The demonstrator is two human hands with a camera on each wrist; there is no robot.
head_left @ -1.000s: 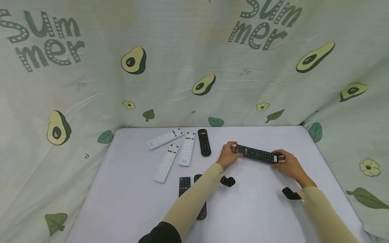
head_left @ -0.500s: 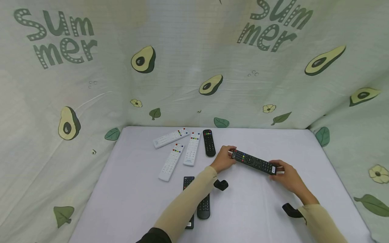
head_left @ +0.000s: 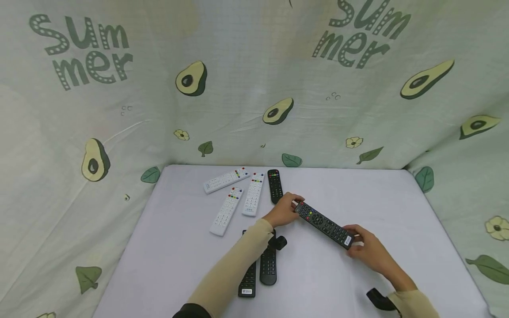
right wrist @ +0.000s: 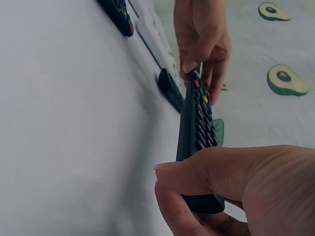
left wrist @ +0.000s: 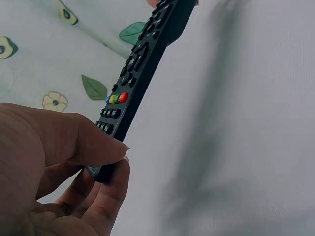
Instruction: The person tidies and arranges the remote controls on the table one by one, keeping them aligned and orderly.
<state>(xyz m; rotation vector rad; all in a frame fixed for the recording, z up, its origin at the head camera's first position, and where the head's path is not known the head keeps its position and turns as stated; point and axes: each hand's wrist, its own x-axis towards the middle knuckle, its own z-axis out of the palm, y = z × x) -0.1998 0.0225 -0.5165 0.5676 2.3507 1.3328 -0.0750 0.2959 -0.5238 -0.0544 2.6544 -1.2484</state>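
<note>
Head view, upper frame: pale backdrop with printed avocados; upper left: green "Summer" lettering; lower half: white tabletop.

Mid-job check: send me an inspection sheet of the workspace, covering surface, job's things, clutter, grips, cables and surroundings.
Surface: flat white tabletop.
Job's things: oblong black plastic remote, held raised off the tabletop.
Clutter: three oblong white plastic remotes; three other black remotes, two partly hidden by the beige left sleeve.
Grips: left grip pinches the end nearer the coloured buttons; right grip pinches the opposite end.
Cables: nothing seen.
Surroundings: pale cloth backdrop printed with avocados.
</note>
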